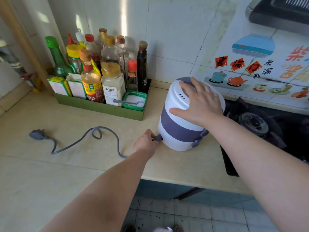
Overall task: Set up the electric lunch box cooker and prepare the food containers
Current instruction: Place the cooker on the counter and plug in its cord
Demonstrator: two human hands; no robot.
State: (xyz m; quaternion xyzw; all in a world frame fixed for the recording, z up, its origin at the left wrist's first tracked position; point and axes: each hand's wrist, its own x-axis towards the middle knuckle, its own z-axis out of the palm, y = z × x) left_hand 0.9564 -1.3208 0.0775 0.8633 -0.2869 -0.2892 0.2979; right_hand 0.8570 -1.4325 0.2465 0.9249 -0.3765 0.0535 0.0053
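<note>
The electric lunch box cooker (177, 129), white with purple bands and side latches, stands upright on the beige counter next to the stove. My right hand (199, 102) lies flat on its lid, fingers spread, pressing down. My left hand (146, 143) pinches the grey connector (158, 137) of the power cord at the cooker's lower left socket. The grey cord (87, 138) loops leftward across the counter and ends in a wall plug (37, 133) lying loose on the counter. No food containers are visible outside the cooker.
A green tray (100, 107) of several sauce and seasoning bottles, plus a salt tub with a spoon (134, 102), stands behind left. A black gas stove (260, 124) is to the right. The counter's front edge (184, 181) drops to a tiled floor.
</note>
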